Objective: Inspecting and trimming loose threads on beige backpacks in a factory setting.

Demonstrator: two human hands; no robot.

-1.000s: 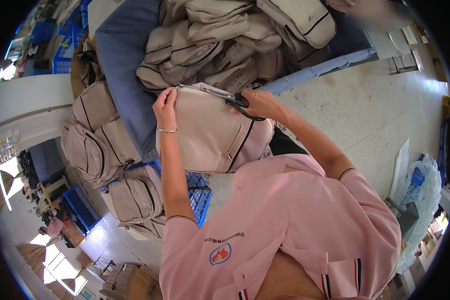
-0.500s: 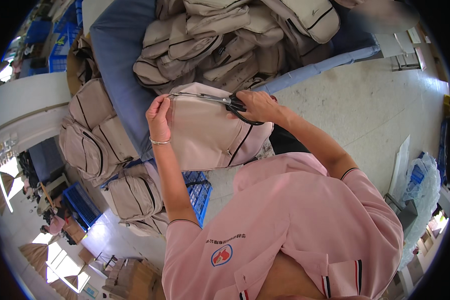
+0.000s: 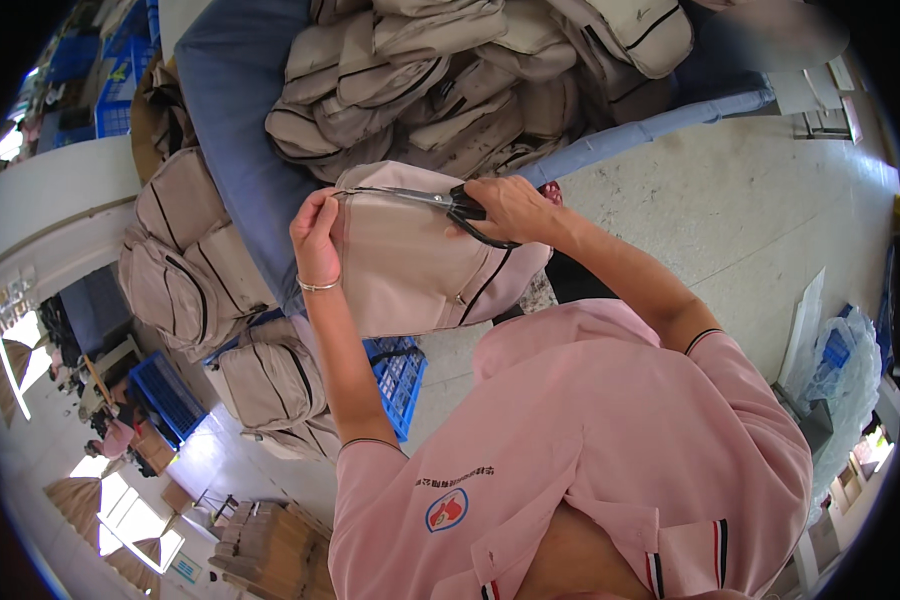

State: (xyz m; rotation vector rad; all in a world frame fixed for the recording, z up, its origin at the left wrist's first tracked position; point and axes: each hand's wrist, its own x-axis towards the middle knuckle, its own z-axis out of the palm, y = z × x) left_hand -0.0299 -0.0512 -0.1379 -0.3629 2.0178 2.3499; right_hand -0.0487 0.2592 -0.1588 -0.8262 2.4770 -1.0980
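Observation:
I hold a beige backpack [image 3: 410,260] with dark zip lines up in front of me. My left hand [image 3: 317,235] pinches its upper left edge; a thin bracelet sits on that wrist. My right hand [image 3: 510,208] grips black-handled scissors [image 3: 440,200] whose blades lie along the bag's top edge, pointing left toward my left hand. I wear a pink short-sleeved shirt.
A heap of similar beige backpacks [image 3: 470,80] lies on a blue cloth-covered table [image 3: 235,120] ahead. More beige bags [image 3: 185,260] are stacked at the left, above a blue crate [image 3: 395,375]. Pale floor [image 3: 730,200] spreads right, with plastic bags [image 3: 840,360] at its edge.
The backpack and both hands have shifted slightly; the scissors blades now reach further left along the bag's top edge toward my left hand.

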